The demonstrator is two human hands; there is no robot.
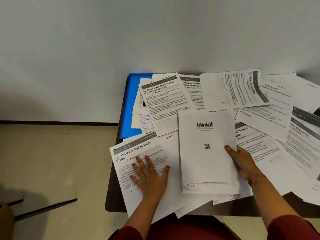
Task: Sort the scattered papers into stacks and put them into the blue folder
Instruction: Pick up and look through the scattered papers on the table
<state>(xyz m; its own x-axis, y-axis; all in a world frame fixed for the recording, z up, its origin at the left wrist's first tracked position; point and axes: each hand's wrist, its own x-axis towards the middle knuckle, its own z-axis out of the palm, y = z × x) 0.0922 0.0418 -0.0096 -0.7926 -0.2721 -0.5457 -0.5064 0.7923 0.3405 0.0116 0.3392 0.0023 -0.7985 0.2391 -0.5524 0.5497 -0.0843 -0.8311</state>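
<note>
Printed papers lie scattered over a dark table (114,201). My left hand (149,174) rests flat with spread fingers on the "Wipe the Coffee Table Clean" sheet (136,149) at the front left. My right hand (242,160) grips the right edge of the white "blinkit" sheet (206,153), thumb on top. The blue folder (129,108) lies at the table's far left, mostly covered by the "Shoe Rack Organization" sheet (164,101) and other papers.
More sheets fan out to the right, among them "Wipe Drying Mat" (249,87) and a "Tie-back" sheet (259,144). Some papers overhang the front edge. A pale wall (155,32) stands just behind the table. Tiled floor (52,161) lies at the left.
</note>
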